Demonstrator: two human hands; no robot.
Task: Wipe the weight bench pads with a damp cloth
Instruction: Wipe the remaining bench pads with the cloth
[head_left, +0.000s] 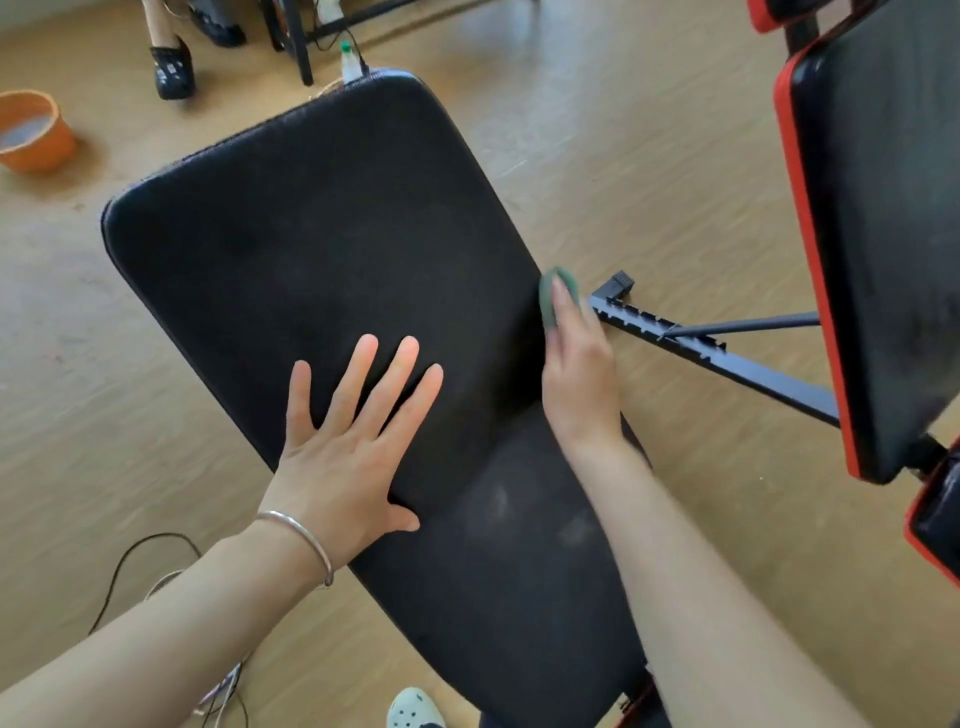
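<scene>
A long black bench pad (322, 228) runs from the upper left down to the bottom centre. My left hand (353, 441) lies flat on it with the fingers spread, holding nothing. My right hand (579, 374) presses a small green cloth (550, 296) against the pad's right side edge. A second black pad with red trim (883, 234) stands tilted at the right.
The bench's black metal frame bar (727, 358) lies on the wooden floor between the two pads. An orange basin with water (31, 132) sits at the far left. A spray bottle (350, 62) stands behind the pad. Cables (130, 561) trail at the lower left. Another person's foot (174, 70) is at the top.
</scene>
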